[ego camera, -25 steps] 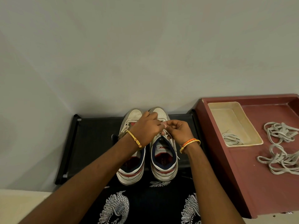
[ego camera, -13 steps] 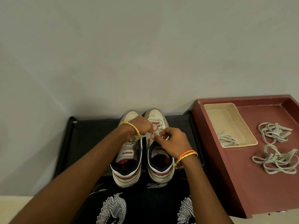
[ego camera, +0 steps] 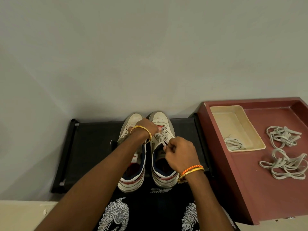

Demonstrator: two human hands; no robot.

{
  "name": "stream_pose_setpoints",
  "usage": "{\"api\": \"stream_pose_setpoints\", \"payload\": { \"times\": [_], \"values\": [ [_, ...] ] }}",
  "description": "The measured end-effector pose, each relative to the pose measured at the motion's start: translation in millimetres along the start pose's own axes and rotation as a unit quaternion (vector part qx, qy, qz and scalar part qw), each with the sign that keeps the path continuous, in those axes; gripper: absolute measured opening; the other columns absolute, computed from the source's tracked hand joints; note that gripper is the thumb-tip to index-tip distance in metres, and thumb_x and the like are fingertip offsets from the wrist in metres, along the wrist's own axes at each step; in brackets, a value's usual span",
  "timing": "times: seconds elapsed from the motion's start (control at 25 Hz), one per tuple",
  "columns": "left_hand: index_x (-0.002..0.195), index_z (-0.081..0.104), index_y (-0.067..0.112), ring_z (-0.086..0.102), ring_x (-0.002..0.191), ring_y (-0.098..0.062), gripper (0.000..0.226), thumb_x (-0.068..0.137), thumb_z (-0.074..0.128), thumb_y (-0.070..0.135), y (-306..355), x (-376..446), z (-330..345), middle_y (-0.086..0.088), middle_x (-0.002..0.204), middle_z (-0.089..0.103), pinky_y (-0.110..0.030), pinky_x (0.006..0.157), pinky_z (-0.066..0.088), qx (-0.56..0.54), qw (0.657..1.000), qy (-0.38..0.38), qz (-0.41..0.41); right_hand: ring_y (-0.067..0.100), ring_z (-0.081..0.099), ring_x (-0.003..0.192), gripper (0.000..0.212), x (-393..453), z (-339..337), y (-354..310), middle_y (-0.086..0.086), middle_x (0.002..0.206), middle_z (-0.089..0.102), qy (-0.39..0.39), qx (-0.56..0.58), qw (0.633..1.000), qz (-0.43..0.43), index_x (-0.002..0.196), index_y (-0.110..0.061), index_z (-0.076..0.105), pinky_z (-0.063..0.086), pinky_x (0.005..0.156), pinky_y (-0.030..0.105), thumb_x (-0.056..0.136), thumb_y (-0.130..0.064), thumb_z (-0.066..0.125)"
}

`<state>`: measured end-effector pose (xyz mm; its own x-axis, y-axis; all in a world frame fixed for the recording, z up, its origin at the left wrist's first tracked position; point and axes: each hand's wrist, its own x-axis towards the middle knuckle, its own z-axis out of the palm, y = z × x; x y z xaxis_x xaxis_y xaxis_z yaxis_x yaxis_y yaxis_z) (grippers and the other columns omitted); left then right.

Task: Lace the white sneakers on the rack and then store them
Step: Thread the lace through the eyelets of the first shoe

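1. A plain grey wall (ego camera: 150,55) fills the far half of the view, and a low black shoe rack (ego camera: 93,147) stands against its foot
2. Two white sneakers sit side by side on the rack, toes to the wall and heels near; the left sneaker (ego camera: 131,179) touches the right sneaker (ego camera: 164,177) along most of its length
3. Both have navy collars and a red stripe round the heel
4. The left hand (ego camera: 146,126) reaches across the left sneaker to the far eyelets of the right one, fingers curled down onto the lace (ego camera: 160,136); its fingertips are largely hidden, so whether they pinch the lace or only press on it cannot be told
5. The right hand (ego camera: 180,153) hovers over the tongue of the right sneaker, thumb and forefinger pinching a lace end, the other fingers curled in
6. A gold bangle (ego camera: 143,130) circles the left wrist, and an orange cord bracelet (ego camera: 191,169) with a gold one sits on the right wrist
7. To the right, just beside the rack, is a dark red tray (ego camera: 250,189)
8. In its far left corner lies a cream plastic tray (ego camera: 233,120) holding one coiled lace (ego camera: 234,144)
9. Two loose bundles of laces rest on the red tray's floor, one farther (ego camera: 283,135) and one nearer (ego camera: 285,165)
10. At the near edge, black cloth with white peacock prints (ego camera: 116,215) shows between the forearms
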<state>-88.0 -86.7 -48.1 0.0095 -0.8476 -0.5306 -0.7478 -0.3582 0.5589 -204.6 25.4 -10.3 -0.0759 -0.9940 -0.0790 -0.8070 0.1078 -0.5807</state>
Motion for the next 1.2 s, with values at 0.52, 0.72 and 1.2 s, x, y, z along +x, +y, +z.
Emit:
{"api": "stream_pose_setpoints", "payload": {
  "times": [0.52,0.72,1.2],
  "values": [
    [0.113,0.067,0.010,0.059,0.106,-0.022,0.036,0.088,0.063,0.035,8.7,-16.4,-32.2,-0.006,0.111,0.066,-0.029,0.094,0.042,-0.177,0.980,0.003,0.091,0.017,0.054,0.078,0.007,-14.7,7.0,4.4,-0.007,0.080,0.050,0.071,0.100,0.992,0.037,0.082,-0.018,0.062,0.049,0.079,0.038,0.086,-0.024,0.059],
    [0.105,0.064,0.013,0.058,0.086,-0.019,0.022,0.098,0.046,0.024,0.0,-50.2,-60.2,-0.012,0.104,0.068,-0.033,0.088,0.047,-0.228,0.961,0.101,0.121,0.022,0.029,0.132,0.027,26.1,-5.3,-7.1,0.000,0.139,0.041,-0.075,0.049,0.996,0.021,0.102,-0.032,0.067,0.021,0.110,0.044,0.091,-0.026,0.043],
    [0.118,0.060,0.026,0.051,0.114,-0.013,0.029,0.094,0.047,0.034,-28.0,-119.6,28.1,0.008,0.119,0.060,-0.034,0.102,0.026,0.115,0.945,0.187,0.241,0.024,0.050,0.121,0.036,8.4,7.4,11.5,0.009,0.132,0.056,-0.147,0.164,0.970,0.099,0.127,-0.016,0.056,0.038,0.096,0.029,0.096,-0.020,0.039]
  ]
}}
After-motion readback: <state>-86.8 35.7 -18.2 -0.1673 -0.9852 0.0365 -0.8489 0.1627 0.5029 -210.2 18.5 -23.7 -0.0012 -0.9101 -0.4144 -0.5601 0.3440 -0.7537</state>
